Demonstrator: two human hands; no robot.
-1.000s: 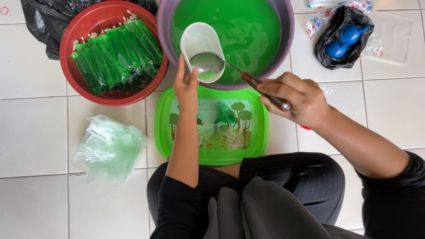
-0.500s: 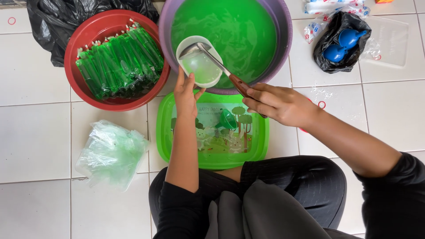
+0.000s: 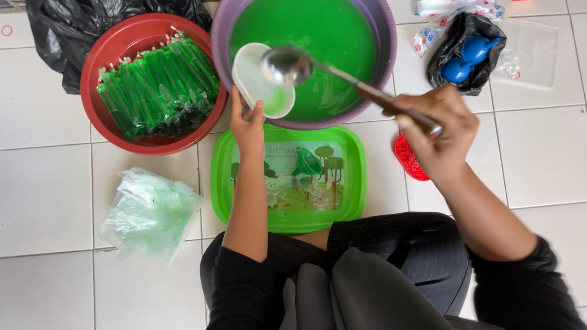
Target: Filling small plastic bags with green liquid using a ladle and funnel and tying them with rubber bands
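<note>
- Above the green tray (image 3: 358, 183), our left hand (image 3: 247, 125) grips the white cup (image 3: 260, 85).
- Our right hand (image 3: 437, 131) clamps the ladle (image 3: 287, 64); its handle slants up-left, bowl over the cup.

white cup (image 3: 260, 85) held tilted at the basin rim (some green liquid inside) | steel ladle (image 3: 287, 65) raised level, bowl just above it

A red basin (image 3: 116, 131) holds sealed green tubes (image 3: 156, 85), with a black bag (image 3: 58, 30) behind it. A stack of clear bags (image 3: 150, 214) lies on the tiled floor (image 3: 43, 195). Far right, another black bag (image 3: 455, 33) holds blue things (image 3: 468, 58).
</note>
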